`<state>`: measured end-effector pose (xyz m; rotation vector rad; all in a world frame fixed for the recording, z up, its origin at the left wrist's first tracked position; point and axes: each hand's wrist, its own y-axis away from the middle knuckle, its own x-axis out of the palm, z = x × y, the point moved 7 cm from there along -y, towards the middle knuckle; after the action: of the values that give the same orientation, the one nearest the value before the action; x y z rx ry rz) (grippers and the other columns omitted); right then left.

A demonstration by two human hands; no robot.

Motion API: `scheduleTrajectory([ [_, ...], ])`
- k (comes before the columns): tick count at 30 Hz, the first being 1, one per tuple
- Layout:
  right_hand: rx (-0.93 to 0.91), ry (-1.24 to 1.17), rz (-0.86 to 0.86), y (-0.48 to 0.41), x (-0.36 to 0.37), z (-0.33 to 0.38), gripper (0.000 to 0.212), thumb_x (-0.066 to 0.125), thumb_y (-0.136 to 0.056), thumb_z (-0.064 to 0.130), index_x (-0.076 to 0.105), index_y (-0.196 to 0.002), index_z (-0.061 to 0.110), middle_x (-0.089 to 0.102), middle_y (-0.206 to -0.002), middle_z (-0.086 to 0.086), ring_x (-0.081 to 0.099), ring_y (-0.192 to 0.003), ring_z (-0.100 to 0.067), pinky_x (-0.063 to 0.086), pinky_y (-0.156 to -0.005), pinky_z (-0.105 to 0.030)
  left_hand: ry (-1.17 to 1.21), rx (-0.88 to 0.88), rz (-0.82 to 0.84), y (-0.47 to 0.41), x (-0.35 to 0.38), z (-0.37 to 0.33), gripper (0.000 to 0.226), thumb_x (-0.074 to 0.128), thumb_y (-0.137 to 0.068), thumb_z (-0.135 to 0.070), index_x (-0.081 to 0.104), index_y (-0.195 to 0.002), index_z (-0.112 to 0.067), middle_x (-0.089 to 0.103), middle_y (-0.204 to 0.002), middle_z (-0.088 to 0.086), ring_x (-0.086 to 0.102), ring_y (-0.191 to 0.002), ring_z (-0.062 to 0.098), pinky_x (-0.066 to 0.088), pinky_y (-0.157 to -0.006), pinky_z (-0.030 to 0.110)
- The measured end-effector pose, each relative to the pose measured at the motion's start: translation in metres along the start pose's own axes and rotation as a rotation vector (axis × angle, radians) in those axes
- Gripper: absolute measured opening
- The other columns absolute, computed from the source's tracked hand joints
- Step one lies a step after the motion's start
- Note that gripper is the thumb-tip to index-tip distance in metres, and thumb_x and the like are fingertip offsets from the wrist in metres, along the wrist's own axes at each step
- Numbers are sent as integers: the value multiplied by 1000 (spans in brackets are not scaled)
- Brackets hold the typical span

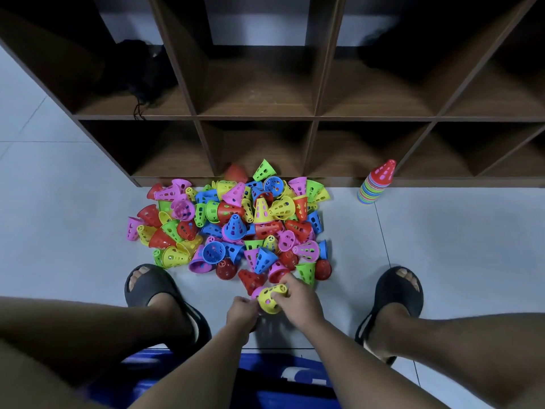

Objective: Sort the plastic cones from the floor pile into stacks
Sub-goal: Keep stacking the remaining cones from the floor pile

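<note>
- While the person squatted over the pile of cones [233,228], both forearms reached forward and down between the knees, and the hands met at the pile's near edge.
- The right hand [298,302] lay palm down, its fingers curled around a yellow cone [269,299] that lay on its side, narrow end pointing away from the person.
- The left hand [240,312] was closed in a loose fist against the yellow cone's wide end, where a pink cone [256,291] showed; whether it gripped that pink one could not be told.
- The pile spread from the hands to the foot of the wooden shelf [312,116], and one green cone [264,170] and a red one sat at the shelf's lowest opening.
- A finished stack [376,185], topped by a red cone, stood upright to the right of the pile, well apart from it and close to the shelf's base.
- Two sandalled feet flanked the pile's near edge, the left foot [150,286] just beside the outermost cones and the right foot [399,289] farther out.
- Bare grey floor [457,246] lay open on both sides of the pile and around the stack.
</note>
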<state>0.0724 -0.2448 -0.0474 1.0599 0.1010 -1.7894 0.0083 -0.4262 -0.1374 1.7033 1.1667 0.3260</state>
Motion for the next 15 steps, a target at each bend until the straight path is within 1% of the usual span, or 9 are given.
scheduleTrajectory([
  [1, 7, 3, 24, -1, 6, -2, 26, 73, -87, 48, 55, -98, 34, 66, -90, 12, 64, -81, -13, 48, -60, -29, 26, -6, 15, -2, 1, 2, 26, 69, -89, -28, 58, -108, -14, 73, -103, 20, 69, -68, 27, 61, -59, 36],
  [3, 23, -21, 69, -4, 14, -7, 30, 76, -84, 48, 59, -105, 35, 69, -95, 13, 65, -84, -13, 54, -67, -32, 56, -7, 56, -10, 4, 4, 29, 67, -84, -29, 63, -109, -15, 75, -102, 22, 71, -75, 28, 65, -71, 44],
  [5, 35, -49, 97, -6, 19, -12, 34, 77, -83, 48, 61, -109, 35, 70, -98, 14, 66, -86, -12, 57, -73, -33, 114, -6, 94, -10, 9, 2, 24, 60, -94, -27, 68, -109, -11, 75, -107, 25, 70, -83, 28, 62, -77, 44],
  [6, 35, -62, 106, -7, 20, -13, 34, 77, -83, 48, 62, -111, 35, 70, -98, 16, 66, -87, -10, 57, -75, -33, 154, -5, 109, -11, 12, 0, 26, 53, -101, -28, 69, -111, -9, 75, -110, 24, 70, -87, 29, 61, -81, 43],
  [8, 49, -95, 117, -10, 21, -17, 34, 78, -82, 48, 65, -111, 36, 70, -94, 17, 66, -85, -8, 58, -76, -33, 212, -32, 157, -7, 19, -3, 35, 44, -111, -34, 70, -113, -10, 76, -111, 16, 71, -98, 28, 59, -95, 45],
  [10, 74, -140, 121, -13, 18, -18, 33, 76, -83, 53, 65, -110, 36, 69, -89, 16, 65, -83, -4, 55, -72, -30, 230, -50, 217, -9, 26, -4, 42, 43, -112, -45, 72, -115, -15, 77, -113, 9, 71, -108, 28, 56, -101, 46],
  [12, 98, -156, 101, -19, 13, -20, 30, 71, -88, 56, 65, -110, 36, 67, -88, 15, 63, -85, -3, 51, -69, -27, 215, -37, 213, -16, 27, -5, 42, 49, -108, -51, 75, -115, -18, 78, -114, 8, 71, -112, 31, 59, -100, 46],
  [13, 109, -155, 81, -23, 9, -22, 28, 68, -91, 55, 66, -109, 35, 66, -89, 15, 63, -85, -4, 52, -71, -28, 192, -19, 194, -20, 26, -6, 39, 53, -107, -49, 75, -115, -18, 78, -113, 10, 72, -110, 33, 60, -96, 45],
  [15, 121, -131, 34, -33, 3, -32, 20, 65, -94, 47, 66, -108, 33, 67, -89, 13, 66, -87, -11, 56, -77, -33, 154, 24, 135, -25, 20, -9, 25, 58, -106, -36, 72, -113, -16, 77, -105, 14, 72, -90, 31, 61, -77, 39],
])
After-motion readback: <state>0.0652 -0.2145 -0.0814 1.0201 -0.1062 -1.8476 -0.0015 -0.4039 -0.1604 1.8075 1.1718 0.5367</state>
